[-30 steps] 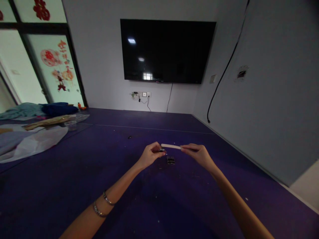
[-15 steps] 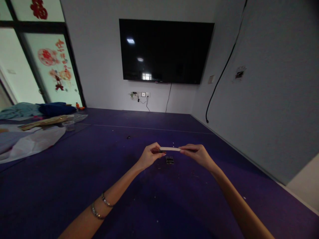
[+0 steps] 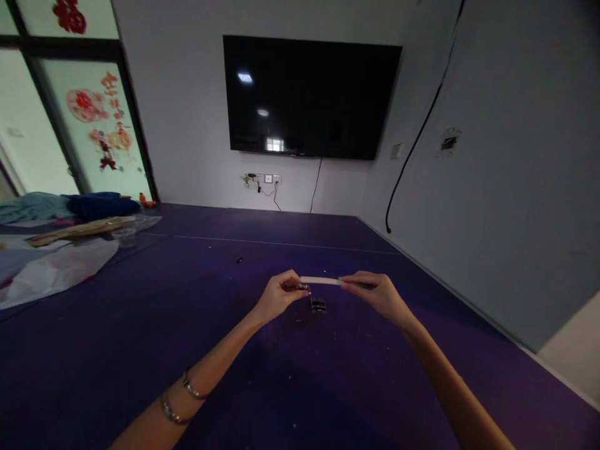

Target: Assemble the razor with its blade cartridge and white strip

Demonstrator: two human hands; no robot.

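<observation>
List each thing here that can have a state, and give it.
Left hand: gripping a small item
Right hand: pinching one end of pale strip
Pale strip: held raised, nearly level
Dark block: lying on purple surface
Television: screen dark, showing reflections
Black cable: hanging, lower end free

The large red Chinese character 福 [image 3: 69, 15] stands on the pale upper glass pane [image 3: 102, 19]. On the pale glass door [image 3: 84, 150] below, a vertical column of red-orange characters [image 3: 115, 103] is too blurred to read; the wide black flat television [image 3: 312, 97] shows nothing legible.
</observation>
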